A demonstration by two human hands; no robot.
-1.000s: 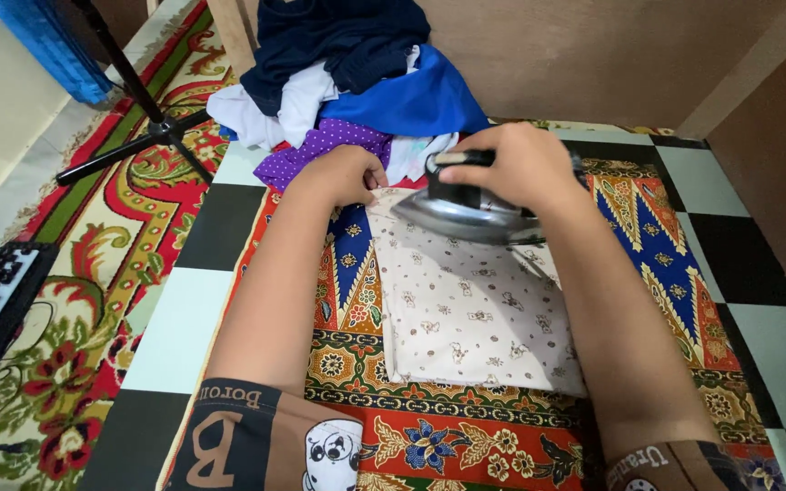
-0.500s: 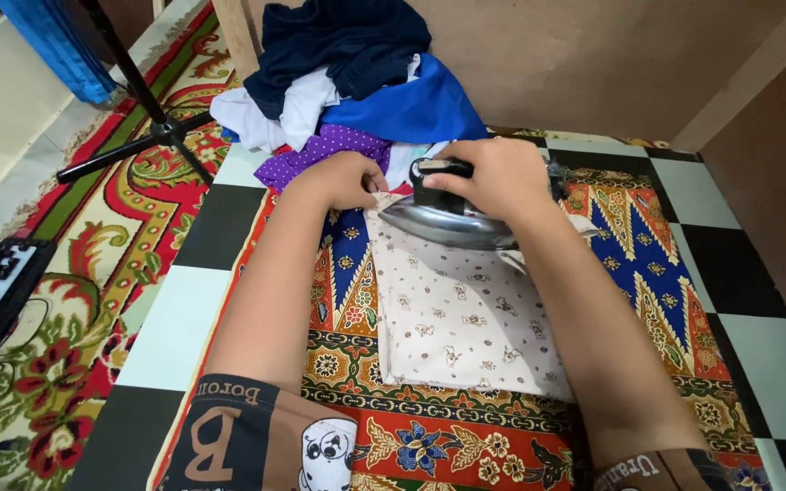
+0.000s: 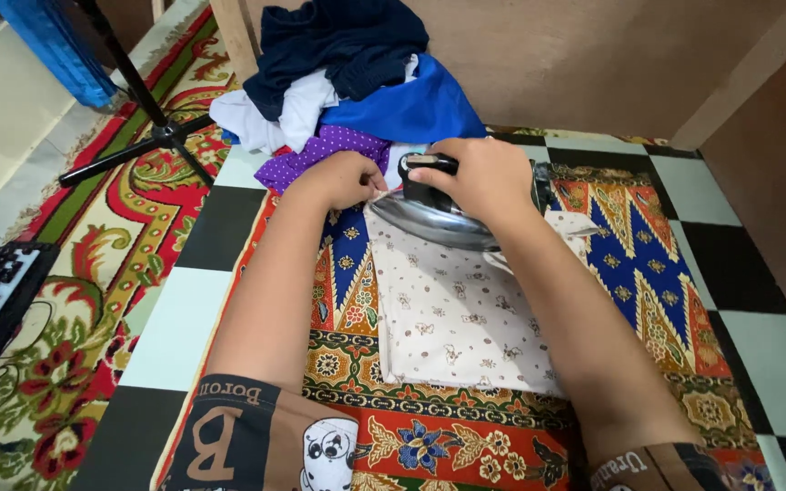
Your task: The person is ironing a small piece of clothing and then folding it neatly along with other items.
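The right hand [image 3: 479, 177] is closed around the black handle of a shiny metal clothes iron [image 3: 434, 216], which rests on the far edge of a folded cream cloth with small brown prints [image 3: 452, 309]. At 9 o'clock from the iron, the left hand [image 3: 343, 177] has its fingers curled and pinches the far left corner of this cloth. The cloth lies on a colourful batik sheet [image 3: 648, 264]. At 12 o'clock is a pile of blue, white and purple clothes [image 3: 347, 82].
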